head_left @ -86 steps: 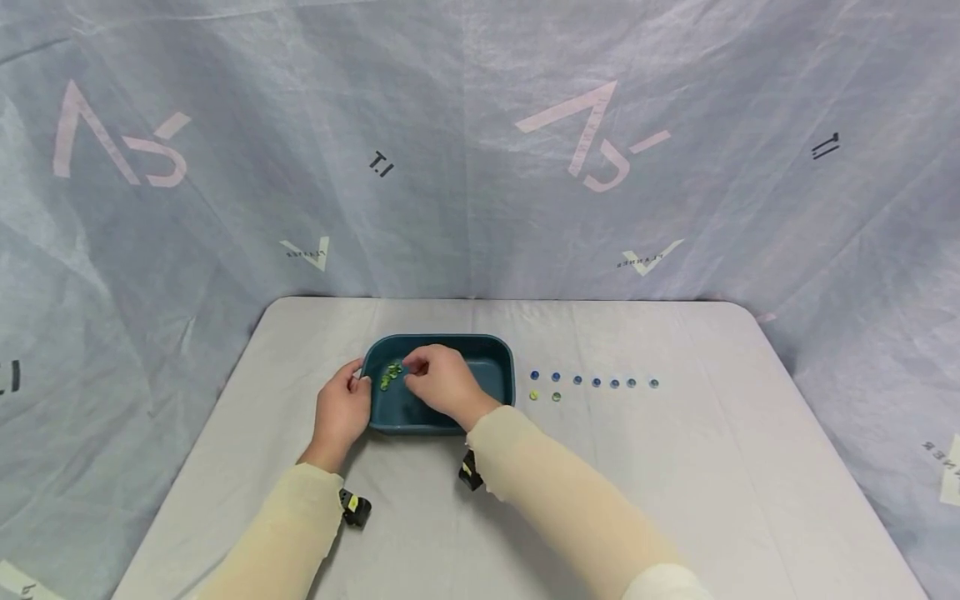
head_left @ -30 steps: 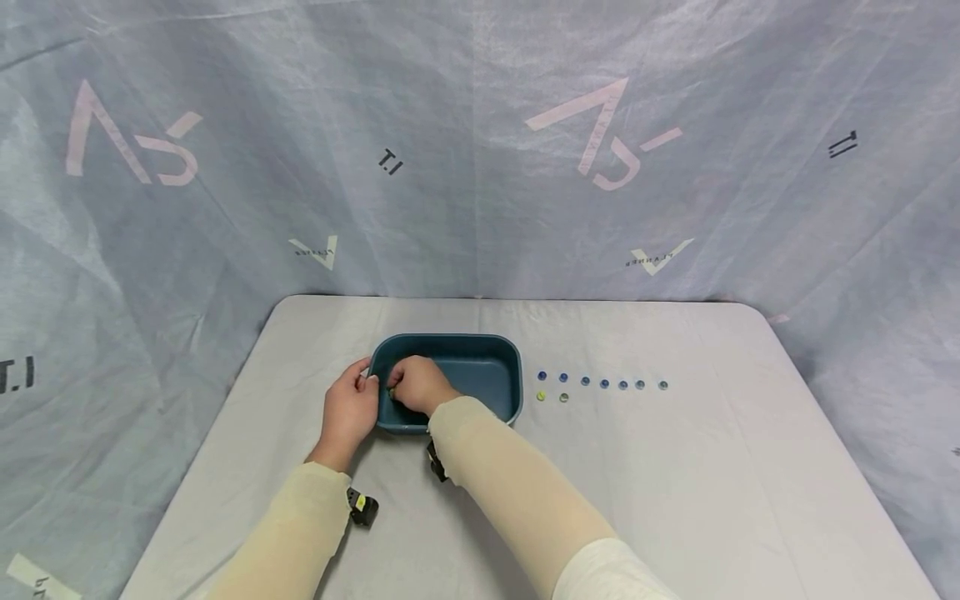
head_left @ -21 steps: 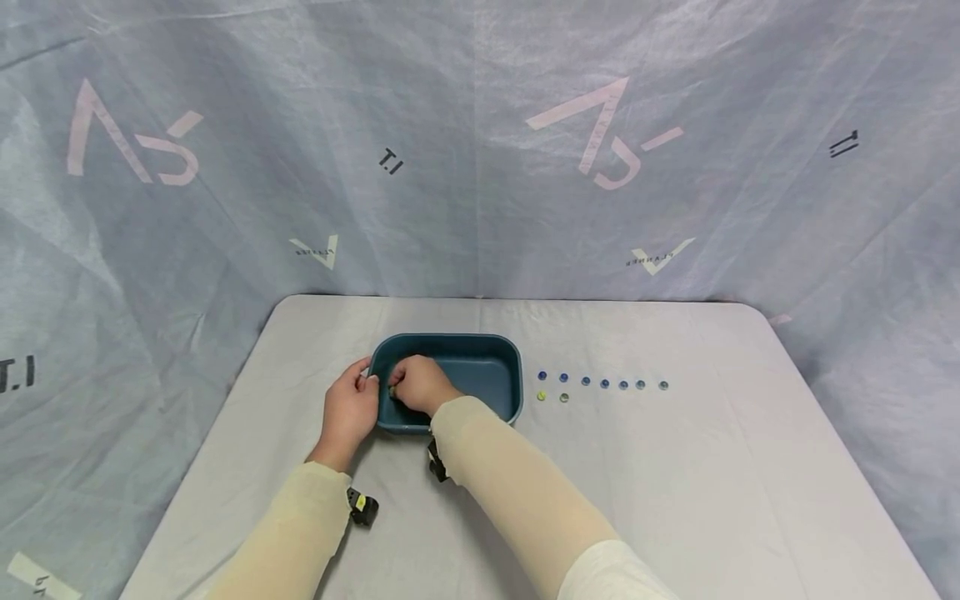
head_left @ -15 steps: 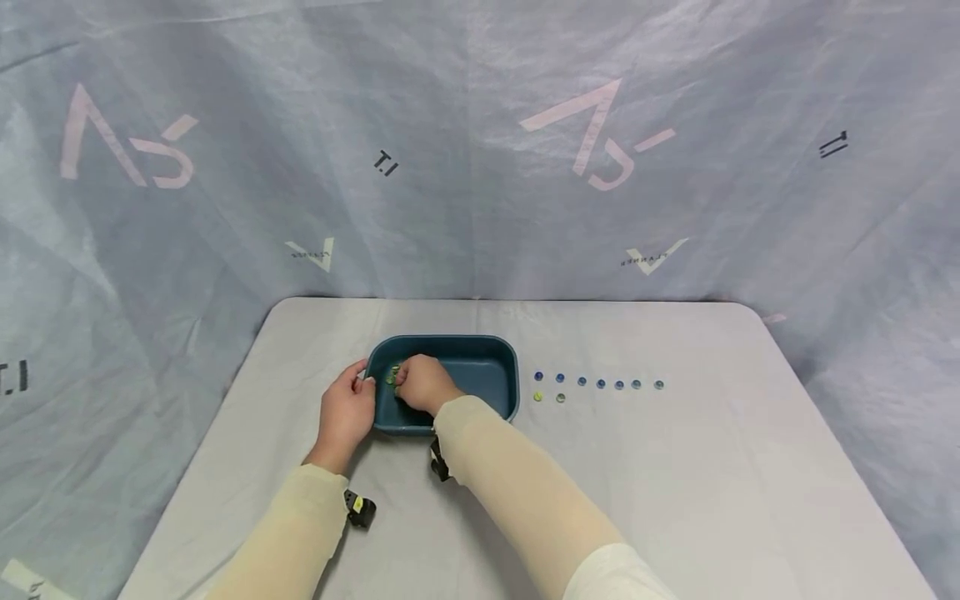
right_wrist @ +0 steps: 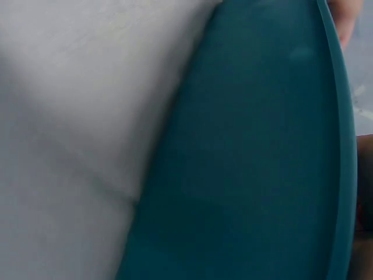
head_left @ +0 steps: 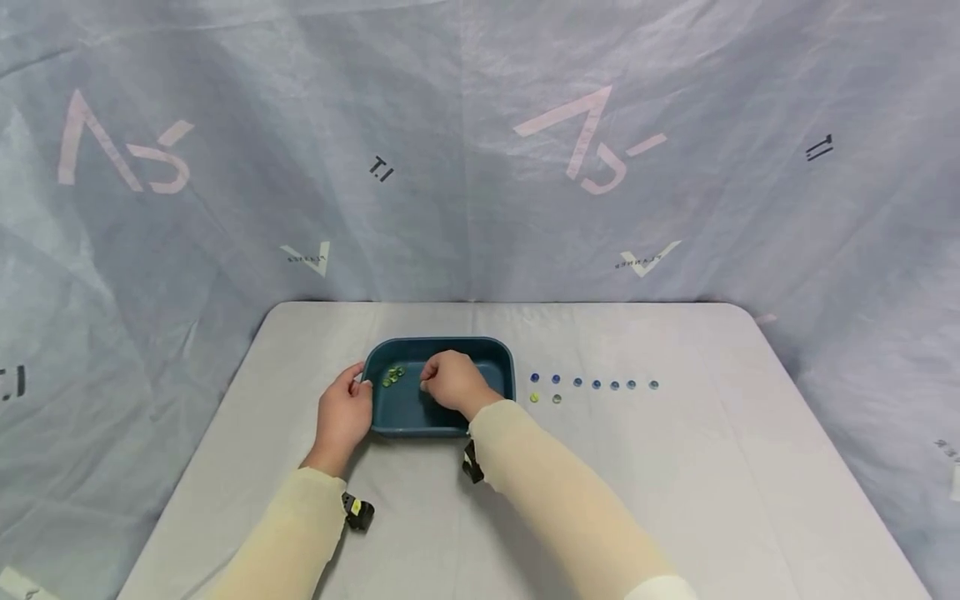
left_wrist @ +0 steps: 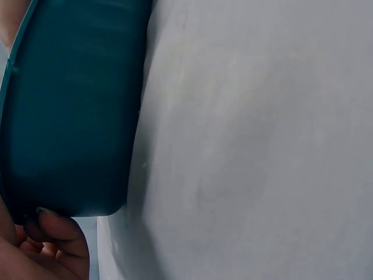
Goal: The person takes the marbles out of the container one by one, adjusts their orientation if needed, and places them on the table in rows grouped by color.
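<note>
In the head view my left hand [head_left: 343, 419] holds the left end of a dark teal rectangular tray [head_left: 420, 432], thumb at the rim. Curled fingers [left_wrist: 64, 236] show at the tray's corner in the left wrist view. Several small green glass marbles [head_left: 393, 377] lie inside at the tray's left side. Over the middle of the tray is my right hand [head_left: 456, 385], to the right of that group, thumb and forefinger pinched together on a green marble that the fingers hide. The tray's outer wall [right_wrist: 245, 151] fills much of the right wrist view.
Right of the tray, several blue glass marbles [head_left: 596, 384] form a row on the pale cloth-covered table [head_left: 675, 467]. Nearer me lie a yellow-green marble [head_left: 534, 397] and a dull green marble [head_left: 557, 399]. A grey cloth backdrop [head_left: 465, 167] rises behind the table.
My right hand has reached down to the green marbles at the tray's left, picked among them and moved back right, uncovering the group. My left hand keeps its hold on the tray.
</note>
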The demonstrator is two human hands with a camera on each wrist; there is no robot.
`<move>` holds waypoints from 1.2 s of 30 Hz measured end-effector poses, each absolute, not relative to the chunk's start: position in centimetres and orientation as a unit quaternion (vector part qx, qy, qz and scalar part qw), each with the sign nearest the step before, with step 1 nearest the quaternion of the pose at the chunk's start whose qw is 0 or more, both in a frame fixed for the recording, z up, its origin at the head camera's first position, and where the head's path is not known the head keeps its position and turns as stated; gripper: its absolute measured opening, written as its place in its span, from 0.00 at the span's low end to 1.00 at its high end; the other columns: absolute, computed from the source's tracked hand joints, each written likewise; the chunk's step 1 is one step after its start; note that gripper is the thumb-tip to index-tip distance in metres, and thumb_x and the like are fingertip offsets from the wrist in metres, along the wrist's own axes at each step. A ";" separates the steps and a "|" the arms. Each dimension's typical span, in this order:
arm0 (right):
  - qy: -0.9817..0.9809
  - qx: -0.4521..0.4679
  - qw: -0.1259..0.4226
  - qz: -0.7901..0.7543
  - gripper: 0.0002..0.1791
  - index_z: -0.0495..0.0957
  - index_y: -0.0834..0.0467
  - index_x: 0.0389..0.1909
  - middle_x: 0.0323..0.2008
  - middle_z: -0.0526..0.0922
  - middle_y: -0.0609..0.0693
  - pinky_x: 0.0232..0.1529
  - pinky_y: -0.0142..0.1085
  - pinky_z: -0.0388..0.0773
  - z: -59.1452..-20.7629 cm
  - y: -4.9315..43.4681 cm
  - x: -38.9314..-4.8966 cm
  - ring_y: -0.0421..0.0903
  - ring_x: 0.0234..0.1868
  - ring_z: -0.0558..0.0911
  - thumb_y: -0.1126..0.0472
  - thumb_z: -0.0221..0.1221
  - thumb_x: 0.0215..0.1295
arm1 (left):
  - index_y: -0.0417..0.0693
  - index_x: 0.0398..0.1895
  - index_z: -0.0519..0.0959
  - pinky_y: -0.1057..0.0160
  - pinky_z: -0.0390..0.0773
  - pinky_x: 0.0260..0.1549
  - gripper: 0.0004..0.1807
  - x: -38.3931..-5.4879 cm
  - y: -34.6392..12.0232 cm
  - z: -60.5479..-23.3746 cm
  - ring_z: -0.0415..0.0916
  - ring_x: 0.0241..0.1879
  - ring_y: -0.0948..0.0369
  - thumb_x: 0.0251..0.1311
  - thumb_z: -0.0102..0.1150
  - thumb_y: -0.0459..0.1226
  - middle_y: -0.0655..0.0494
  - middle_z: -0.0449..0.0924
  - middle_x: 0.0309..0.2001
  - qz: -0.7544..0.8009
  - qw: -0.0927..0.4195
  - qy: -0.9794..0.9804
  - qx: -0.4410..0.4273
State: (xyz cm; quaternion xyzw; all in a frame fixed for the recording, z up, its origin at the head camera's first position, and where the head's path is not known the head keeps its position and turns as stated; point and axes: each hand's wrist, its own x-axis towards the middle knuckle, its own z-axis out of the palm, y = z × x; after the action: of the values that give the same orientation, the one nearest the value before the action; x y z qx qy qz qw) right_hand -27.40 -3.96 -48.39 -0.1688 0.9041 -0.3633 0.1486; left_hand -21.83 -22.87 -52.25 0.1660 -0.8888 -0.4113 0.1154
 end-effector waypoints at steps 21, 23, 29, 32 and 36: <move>0.863 -0.139 0.129 -0.468 0.07 0.81 0.51 0.41 0.32 0.81 0.43 0.34 0.37 0.76 -46.9 3.5 -26.2 0.40 0.31 0.80 0.57 0.59 0.64 | 0.50 0.61 0.72 0.59 0.63 0.24 0.20 -21.8 -22.8 -52.1 0.64 0.22 0.56 0.67 0.47 0.40 0.53 0.65 0.25 -0.411 0.112 -0.889 0.170; 0.857 -0.125 0.127 -0.483 0.06 0.81 0.49 0.40 0.33 0.81 0.44 0.35 0.37 0.76 -46.9 4.3 -25.8 0.41 0.32 0.80 0.56 0.59 0.64 | 0.50 0.61 0.72 0.59 0.63 0.24 0.20 -21.6 -22.8 -52.1 0.64 0.22 0.56 0.67 0.47 0.40 0.53 0.66 0.25 -0.410 0.111 -0.889 0.172; 0.836 -0.083 0.106 -0.531 0.06 0.82 0.50 0.38 0.33 0.82 0.46 0.36 0.38 0.77 -46.9 6.9 -25.1 0.43 0.33 0.81 0.57 0.61 0.61 | 0.51 0.60 0.73 0.59 0.63 0.24 0.19 -21.5 -22.6 -52.1 0.64 0.22 0.56 0.66 0.48 0.40 0.53 0.65 0.24 -0.410 0.116 -0.888 0.173; 0.828 -0.065 0.094 -0.549 0.06 0.83 0.53 0.38 0.33 0.82 0.47 0.36 0.39 0.78 -47.2 8.2 -25.0 0.44 0.33 0.82 0.59 0.63 0.60 | 0.51 0.60 0.72 0.59 0.63 0.24 0.19 -21.4 -22.6 -52.1 0.63 0.22 0.56 0.66 0.48 0.40 0.53 0.65 0.24 -0.411 0.114 -0.888 0.173; 0.818 -0.043 0.078 -0.568 0.08 0.83 0.58 0.39 0.35 0.83 0.49 0.37 0.41 0.78 -48.1 9.9 -25.0 0.46 0.34 0.82 0.61 0.63 0.59 | 0.50 0.61 0.72 0.59 0.63 0.24 0.20 -21.2 -22.5 -52.1 0.63 0.23 0.56 0.66 0.48 0.40 0.53 0.65 0.25 -0.410 0.115 -0.887 0.176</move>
State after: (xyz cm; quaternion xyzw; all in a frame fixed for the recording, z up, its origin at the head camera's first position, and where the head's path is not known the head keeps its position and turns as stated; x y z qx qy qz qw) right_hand -25.00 9.94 -48.06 -0.0429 0.8180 -0.5683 0.0781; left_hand -21.24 -22.53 -52.12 0.1759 -0.8874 -0.4104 0.1148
